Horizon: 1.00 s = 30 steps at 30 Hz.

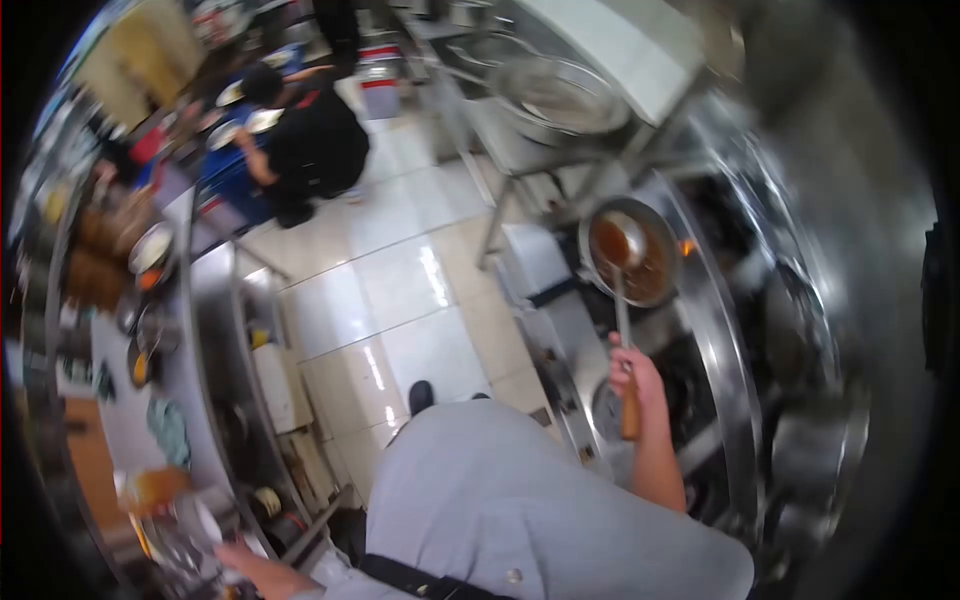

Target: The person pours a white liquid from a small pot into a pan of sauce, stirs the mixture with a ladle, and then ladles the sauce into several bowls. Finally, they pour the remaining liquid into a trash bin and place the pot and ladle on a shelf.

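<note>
My right hand [637,375] is wrapped round the handle of a long ladle [623,310] with a wooden grip at its lower end. The ladle's bowl, filled with reddish-brown sauce, is over a round metal pan [672,262] on the stove. More of the sauce [650,285] lies in the pan, and an orange flame shows by its right rim. At the lower left, my left hand [238,558] reaches to the counter, right at a shiny metal container [203,518]. Its fingers are blurred, and I cannot tell whether they grip the container.
Steel stove fronts [725,400] run along the right. A large strainer-like basin [560,95] stands on a rack ahead. On the left counter [215,300] lie a green cloth [168,432] and several bowls. A person in black [315,135] crouches on the tiled floor [385,280] ahead.
</note>
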Each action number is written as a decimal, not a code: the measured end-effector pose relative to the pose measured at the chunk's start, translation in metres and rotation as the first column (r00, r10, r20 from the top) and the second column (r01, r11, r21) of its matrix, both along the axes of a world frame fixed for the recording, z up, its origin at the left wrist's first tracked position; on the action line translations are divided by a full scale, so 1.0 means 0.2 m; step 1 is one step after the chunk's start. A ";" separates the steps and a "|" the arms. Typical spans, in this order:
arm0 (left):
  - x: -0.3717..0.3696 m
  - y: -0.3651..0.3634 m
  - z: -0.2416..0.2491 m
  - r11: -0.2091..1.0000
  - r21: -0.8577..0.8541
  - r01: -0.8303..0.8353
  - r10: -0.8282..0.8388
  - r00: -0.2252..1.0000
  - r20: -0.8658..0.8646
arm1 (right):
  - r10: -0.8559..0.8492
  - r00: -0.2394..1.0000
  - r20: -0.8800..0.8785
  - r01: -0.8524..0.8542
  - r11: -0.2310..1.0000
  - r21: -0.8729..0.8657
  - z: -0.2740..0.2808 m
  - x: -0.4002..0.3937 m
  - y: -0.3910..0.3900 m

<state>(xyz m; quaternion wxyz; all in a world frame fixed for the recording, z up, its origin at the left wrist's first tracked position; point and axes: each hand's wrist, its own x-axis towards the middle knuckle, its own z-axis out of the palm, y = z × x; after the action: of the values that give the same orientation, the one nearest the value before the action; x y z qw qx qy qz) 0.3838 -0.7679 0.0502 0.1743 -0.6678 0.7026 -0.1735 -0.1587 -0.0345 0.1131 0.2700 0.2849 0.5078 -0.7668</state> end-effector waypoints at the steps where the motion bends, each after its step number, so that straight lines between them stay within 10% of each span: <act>1: -0.12 0.00 -0.01 0.998 -0.037 -0.050 0.045 0.988 -0.145 | 0.009 1.000 -0.021 -0.010 0.999 -0.049 0.03 0.01 -0.01; 5: -0.26 0.11 0.07 0.901 -0.075 -0.427 0.266 0.681 -0.682 | -0.074 0.992 -0.107 0.086 0.989 0.119 -0.02 0.01 -0.04; 10: -0.78 0.47 0.39 0.587 0.251 -0.770 0.221 -0.146 -0.964 | 0.251 0.945 -0.210 -0.030 0.706 0.707 -0.08 0.10 0.03; 11: -0.68 0.42 0.35 0.603 0.243 -0.760 0.218 -0.136 -0.966 | 0.384 0.892 -0.238 0.014 0.502 0.865 -0.12 0.11 0.06; 13: -0.38 0.30 0.29 0.767 0.607 -0.206 0.407 -0.576 -0.709 | 0.392 0.883 -0.258 0.104 0.373 0.922 -0.07 0.13 0.08; 17: -0.56 0.15 0.20 0.659 0.734 -0.163 0.537 -0.581 -0.612 | 0.371 0.927 -0.059 0.029 0.086 0.996 0.05 0.07 0.16; 19: -0.74 0.13 0.07 0.667 0.711 0.223 0.745 -0.196 -0.637 | 0.367 0.930 -0.016 0.013 0.011 1.000 -0.02 0.05 0.24; 21: -1.12 0.27 0.11 0.566 0.790 0.235 0.812 0.002 -0.583 | 0.358 0.934 -0.005 -0.006 0.029 1.000 -0.04 0.05 0.25; 27: -2.25 0.53 -0.34 0.191 0.862 0.470 0.542 0.681 -0.492 | 0.417 0.857 -0.302 0.157 0.348 0.924 -0.08 0.06 0.13; 29: -2.67 0.69 -0.56 0.139 0.863 0.486 0.321 0.802 -0.504 | -0.025 0.996 -0.088 0.053 0.944 0.327 0.08 0.02 0.07; 30: -2.88 0.85 -0.53 0.092 0.826 0.556 0.135 0.815 -0.564 | -0.112 0.989 -0.091 0.132 0.958 0.253 0.16 0.02 0.01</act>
<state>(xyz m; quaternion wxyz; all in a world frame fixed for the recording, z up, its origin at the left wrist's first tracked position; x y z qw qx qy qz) -0.1922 -0.5972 -0.0553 0.3473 -0.2851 0.7467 0.4905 -0.1549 -0.0326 0.1451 0.1631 0.3191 0.5950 -0.7195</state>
